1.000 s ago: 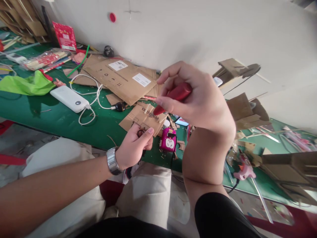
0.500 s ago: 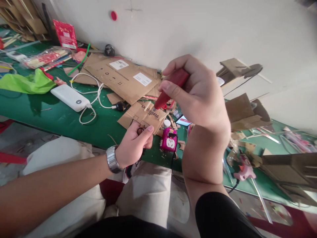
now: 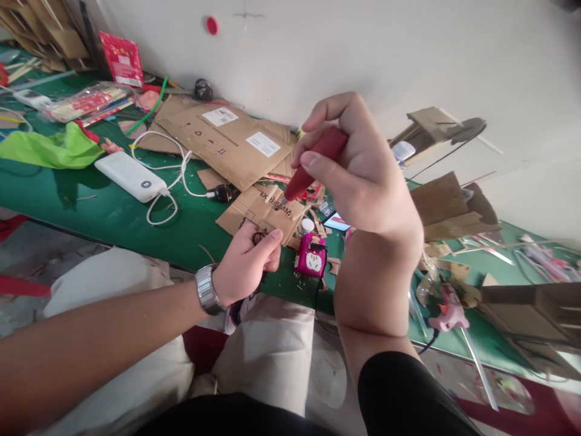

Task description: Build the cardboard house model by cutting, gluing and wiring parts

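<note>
My left hand (image 3: 249,257), with a metal watch on its wrist, is closed on the near edge of a cardboard piece (image 3: 236,212) with black print. Pale strips lie across that cardboard. In my right hand (image 3: 358,169) is a red-handled tool (image 3: 313,166), gripped between thumb and fingers and slanting down to the left. Its short metal tip is at the printed face of the cardboard; whether it pierces the surface I cannot tell. Right of the cardboard sits a magenta power socket block (image 3: 311,255) with a black plug in it.
A large flat cardboard parcel (image 3: 218,142) lies behind the cardboard piece. Left of it are a white power bank (image 3: 131,175) with a cable and a green cloth (image 3: 49,148). At right are a pink glue gun (image 3: 449,315), a lit phone (image 3: 336,221) and cardboard constructions (image 3: 454,200).
The view has shifted slightly. Both hands keep their holds, and the tool's tip stays at the cardboard.
</note>
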`<state>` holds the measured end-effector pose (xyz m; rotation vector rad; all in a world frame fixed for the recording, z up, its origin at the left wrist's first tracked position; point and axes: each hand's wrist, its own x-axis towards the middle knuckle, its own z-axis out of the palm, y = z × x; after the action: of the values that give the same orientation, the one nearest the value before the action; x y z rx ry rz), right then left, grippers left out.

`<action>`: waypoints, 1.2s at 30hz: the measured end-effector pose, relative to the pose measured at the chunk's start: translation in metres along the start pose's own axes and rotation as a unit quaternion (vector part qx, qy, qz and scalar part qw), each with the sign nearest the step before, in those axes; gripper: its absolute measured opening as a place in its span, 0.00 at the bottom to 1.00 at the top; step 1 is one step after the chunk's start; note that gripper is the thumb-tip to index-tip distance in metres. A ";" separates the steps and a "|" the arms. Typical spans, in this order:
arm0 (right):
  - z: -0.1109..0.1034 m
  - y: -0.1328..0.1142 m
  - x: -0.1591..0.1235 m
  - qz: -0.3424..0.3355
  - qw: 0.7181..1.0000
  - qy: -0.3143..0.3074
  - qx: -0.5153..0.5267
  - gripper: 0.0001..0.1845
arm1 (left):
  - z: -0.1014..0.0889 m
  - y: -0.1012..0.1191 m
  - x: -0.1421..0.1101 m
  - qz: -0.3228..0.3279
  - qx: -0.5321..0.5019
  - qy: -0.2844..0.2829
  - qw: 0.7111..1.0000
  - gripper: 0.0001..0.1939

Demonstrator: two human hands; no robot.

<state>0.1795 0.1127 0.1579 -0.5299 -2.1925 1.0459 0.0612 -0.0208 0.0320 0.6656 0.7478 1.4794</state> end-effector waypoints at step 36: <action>0.034 -0.056 -0.033 0.027 0.906 -0.326 -0.268 0.09 | 0.007 0.022 -0.036 -0.039 -0.105 0.001 0.994 0.33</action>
<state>0.1746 0.0416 0.1739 -0.5230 -3.1159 0.6844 0.0543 -0.0561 0.0546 0.4708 0.6018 1.4632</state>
